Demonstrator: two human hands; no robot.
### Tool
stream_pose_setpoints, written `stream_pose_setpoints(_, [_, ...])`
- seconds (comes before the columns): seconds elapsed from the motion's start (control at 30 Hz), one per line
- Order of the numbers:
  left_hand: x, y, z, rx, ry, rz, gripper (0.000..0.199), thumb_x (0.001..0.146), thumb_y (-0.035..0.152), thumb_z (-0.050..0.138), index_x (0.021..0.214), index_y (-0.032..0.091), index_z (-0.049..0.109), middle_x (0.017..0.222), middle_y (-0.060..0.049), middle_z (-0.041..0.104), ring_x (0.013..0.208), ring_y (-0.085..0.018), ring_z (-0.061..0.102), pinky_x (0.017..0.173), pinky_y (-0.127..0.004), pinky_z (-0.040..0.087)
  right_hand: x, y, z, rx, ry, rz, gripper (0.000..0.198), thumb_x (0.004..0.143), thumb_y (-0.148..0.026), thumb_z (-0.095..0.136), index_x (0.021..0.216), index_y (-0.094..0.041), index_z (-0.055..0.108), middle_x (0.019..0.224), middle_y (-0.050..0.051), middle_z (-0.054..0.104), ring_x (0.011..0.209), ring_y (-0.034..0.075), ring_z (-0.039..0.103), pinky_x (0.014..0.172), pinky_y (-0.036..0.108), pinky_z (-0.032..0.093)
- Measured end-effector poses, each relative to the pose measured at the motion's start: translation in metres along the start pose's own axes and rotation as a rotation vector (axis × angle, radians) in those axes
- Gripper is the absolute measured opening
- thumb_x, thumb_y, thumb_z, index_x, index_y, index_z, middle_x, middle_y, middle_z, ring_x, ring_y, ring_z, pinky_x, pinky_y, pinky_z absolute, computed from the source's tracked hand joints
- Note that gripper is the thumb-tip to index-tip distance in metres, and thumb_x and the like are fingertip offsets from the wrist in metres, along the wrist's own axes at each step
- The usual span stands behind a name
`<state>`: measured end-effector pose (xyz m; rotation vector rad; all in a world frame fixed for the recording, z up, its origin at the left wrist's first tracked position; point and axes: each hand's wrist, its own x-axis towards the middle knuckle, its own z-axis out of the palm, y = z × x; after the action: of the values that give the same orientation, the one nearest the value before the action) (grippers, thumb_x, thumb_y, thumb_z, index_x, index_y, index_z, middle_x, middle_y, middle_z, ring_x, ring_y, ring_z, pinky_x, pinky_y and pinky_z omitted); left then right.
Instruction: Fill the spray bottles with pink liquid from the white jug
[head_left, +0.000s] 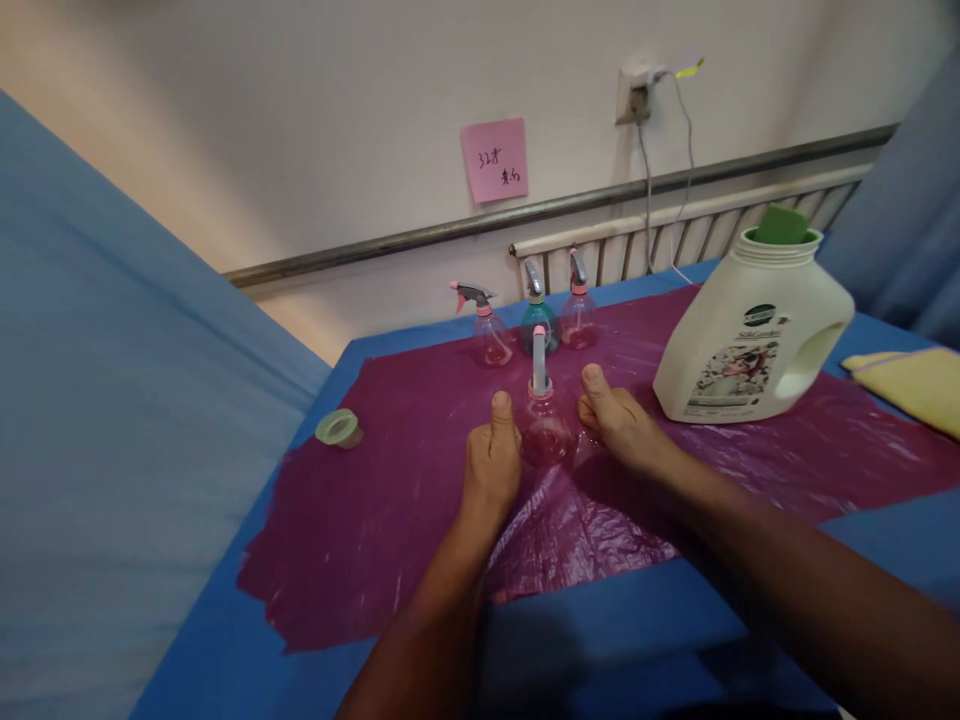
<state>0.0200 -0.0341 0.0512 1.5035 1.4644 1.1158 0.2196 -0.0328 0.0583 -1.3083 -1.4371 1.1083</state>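
A clear spray bottle with a pink collar and grey trigger head stands upright on the purple plastic sheet. Just left of it is my left hand, fingers curled in and thumb pointing up; whether it touches the bottle I cannot tell. On the other side my right hand makes a similar fist, thumb raised, with a small gap to the bottle. Behind are a clear spray bottle with a sideways nozzle, a teal spray bottle and another clear spray bottle.
A large cream jug with a green piece in its mouth stands at right, beside a yellow cloth. A small pale green cup sits at left. Behind the blue table run a wall rail and a cable.
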Motion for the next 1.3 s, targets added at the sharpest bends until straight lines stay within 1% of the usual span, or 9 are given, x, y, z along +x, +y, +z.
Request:
stream_pose_setpoints(0.27, [-0.001, 0.006, -0.002, -0.011, 0.099, 0.087, 0.081, 0.105, 0.091, 0.030, 0.056, 0.028, 0.030, 0.054, 0.004, 0.030, 0.055, -0.014, 0.031, 0.058, -0.034, 0.022, 0.001, 0.003, -0.004, -0.032, 0.041, -0.040, 0.083, 0.103, -0.096, 0.022, 0.057, -0.028, 0.032, 0.055, -0.002, 0.031, 0.055, 0.015, 0.029, 0.058, 0.037, 0.021])
stream_pose_setpoints(0.43, [-0.003, 0.008, -0.003, -0.004, 0.195, 0.177, 0.070, 0.111, 0.080, 0.036, 0.068, 0.025, 0.047, 0.065, 0.003, 0.048, 0.065, -0.016, 0.046, 0.064, -0.032, 0.033, 0.003, 0.005, -0.007, -0.063, 0.108, -0.109, 0.082, 0.105, -0.093, 0.025, 0.057, -0.028, 0.037, 0.055, -0.002, 0.036, 0.056, 0.016, 0.033, 0.058, 0.037, 0.024])
stream_pose_setpoints(0.5, [-0.003, 0.005, 0.000, 0.013, 0.220, 0.201, 0.057, 0.112, 0.071, 0.046, 0.083, 0.024, 0.060, 0.078, 0.001, 0.061, 0.075, -0.019, 0.058, 0.073, -0.032, 0.043, 0.004, 0.004, -0.008, -0.051, 0.146, -0.146, 0.080, 0.105, -0.093, 0.031, 0.060, -0.027, 0.042, 0.057, -0.002, 0.040, 0.058, 0.016, 0.037, 0.058, 0.035, 0.028])
stream_pose_setpoints(0.6, [-0.003, -0.002, 0.008, 0.097, 0.257, 0.246, 0.032, 0.102, 0.054, 0.071, 0.117, 0.025, 0.068, 0.115, -0.006, 0.074, 0.108, -0.025, 0.071, 0.097, -0.039, 0.054, 0.005, 0.002, -0.012, -0.043, 0.216, -0.173, 0.071, 0.099, -0.090, 0.053, 0.069, -0.026, 0.052, 0.063, -0.002, 0.049, 0.060, 0.016, 0.044, 0.058, 0.033, 0.035])
stream_pose_setpoints(0.73, [-0.004, -0.008, 0.020, 0.224, 0.207, 0.349, 0.061, 0.087, 0.034, 0.090, 0.140, 0.025, 0.061, 0.145, -0.012, 0.069, 0.140, -0.033, 0.064, 0.121, -0.051, 0.049, 0.007, -0.006, -0.022, -0.144, 0.186, -0.217, 0.054, 0.095, -0.078, 0.071, 0.088, -0.025, 0.064, 0.073, -0.001, 0.063, 0.065, 0.017, 0.054, 0.062, 0.031, 0.041])
stream_pose_setpoints(0.87, [-0.004, -0.008, 0.027, 0.281, 0.169, 0.365, 0.064, 0.085, 0.025, 0.092, 0.140, 0.025, 0.060, 0.144, -0.012, 0.070, 0.138, -0.034, 0.066, 0.120, -0.052, 0.051, 0.014, -0.022, -0.021, -0.367, 0.119, -0.225, 0.045, 0.089, -0.067, 0.081, 0.102, -0.026, 0.069, 0.088, 0.001, 0.075, 0.074, 0.020, 0.065, 0.069, 0.033, 0.045])
stream_pose_setpoints(1.03, [-0.004, -0.007, 0.029, 0.310, 0.169, 0.371, 0.042, 0.091, 0.028, 0.088, 0.126, 0.025, 0.065, 0.129, -0.010, 0.074, 0.125, -0.032, 0.071, 0.109, -0.048, 0.056, 0.027, -0.037, 0.000, -0.559, 0.130, -0.181, 0.042, 0.084, -0.063, 0.083, 0.096, -0.026, 0.068, 0.086, 0.002, 0.076, 0.075, 0.022, 0.066, 0.066, 0.033, 0.040])
stream_pose_setpoints(1.23, [-0.005, -0.010, 0.031, 0.275, 0.170, 0.354, 0.040, 0.091, 0.030, 0.085, 0.125, 0.025, 0.064, 0.127, -0.010, 0.073, 0.123, -0.032, 0.072, 0.105, -0.047, 0.056, 0.031, -0.036, 0.003, -0.499, 0.068, -0.337, 0.031, 0.089, -0.054, 0.075, 0.086, -0.024, 0.069, 0.083, 0.003, 0.074, 0.077, 0.022, 0.065, 0.072, 0.035, 0.045])
stream_pose_setpoints(1.3, [-0.004, -0.011, 0.031, 0.257, 0.169, 0.348, 0.042, 0.092, 0.029, 0.083, 0.129, 0.025, 0.064, 0.128, -0.010, 0.073, 0.123, -0.032, 0.072, 0.105, -0.047, 0.056, 0.029, -0.034, 0.001, -0.452, 0.019, -0.389, 0.026, 0.090, -0.049, 0.074, 0.094, -0.023, 0.074, 0.091, 0.004, 0.077, 0.085, 0.023, 0.069, 0.080, 0.037, 0.051])
